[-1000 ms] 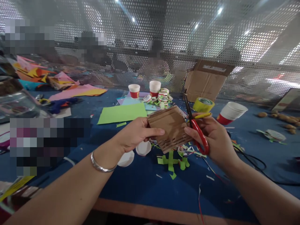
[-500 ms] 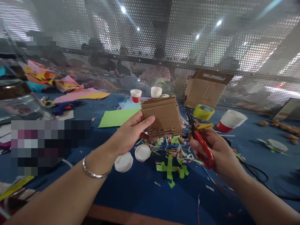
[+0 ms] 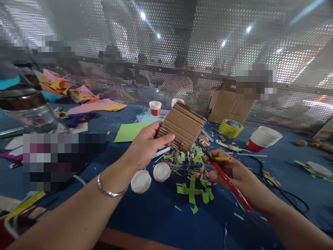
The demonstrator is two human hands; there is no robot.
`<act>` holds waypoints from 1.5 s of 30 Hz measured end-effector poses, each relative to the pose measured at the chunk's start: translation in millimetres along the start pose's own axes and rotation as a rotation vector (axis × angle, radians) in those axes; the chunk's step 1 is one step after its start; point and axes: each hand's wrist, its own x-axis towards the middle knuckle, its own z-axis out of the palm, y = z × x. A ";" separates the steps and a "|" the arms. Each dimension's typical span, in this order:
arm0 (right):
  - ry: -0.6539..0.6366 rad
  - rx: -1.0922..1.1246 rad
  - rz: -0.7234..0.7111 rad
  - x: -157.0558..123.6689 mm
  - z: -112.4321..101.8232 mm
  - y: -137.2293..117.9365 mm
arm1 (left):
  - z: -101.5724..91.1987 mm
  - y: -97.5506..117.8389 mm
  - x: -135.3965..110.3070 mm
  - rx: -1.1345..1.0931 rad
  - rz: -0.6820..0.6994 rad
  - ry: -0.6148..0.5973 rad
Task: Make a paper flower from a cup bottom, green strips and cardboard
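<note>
With our left hand (image 3: 145,146) we are pinching the cardboard (image 3: 183,125) at its left edge, thumb across its face, and holding it tilted above the table (image 3: 145,218). Our right hand (image 3: 235,172) is gripping the scissors (image 3: 230,184) and a yellow stick (image 3: 222,158), the blades pointing toward the cardboard; we cannot tell if they are touching. Scraps (image 3: 194,159) and two lids (image 3: 161,172) are lying nearby.

Perforated metal wall (image 3: 161,48) behind a blue table (image 3: 156,215)

Grey and full of small round holes, the wall rises along the table's far edge and spans the view's width. Bright white spots of light (image 3: 143,15) and long pale streaks (image 3: 307,11) cross its upper part; whether reflected or shining through is hard to tell. A reddish-brown strip (image 3: 130,239) runs along the near edge.
</note>
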 end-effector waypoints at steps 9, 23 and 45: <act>-0.050 -0.119 -0.008 1.0 -2.4 12.1 | 9.1 -7.7 -4.0 -0.032 -0.129 -0.097; -0.072 -0.194 0.085 -3.8 6.0 -1.7 | 16.2 -8.2 -7.2 -0.120 -0.106 -0.130; 0.178 -0.405 0.039 -5.7 19.9 7.2 | 43.5 -11.5 -24.7 -0.175 -0.283 -0.010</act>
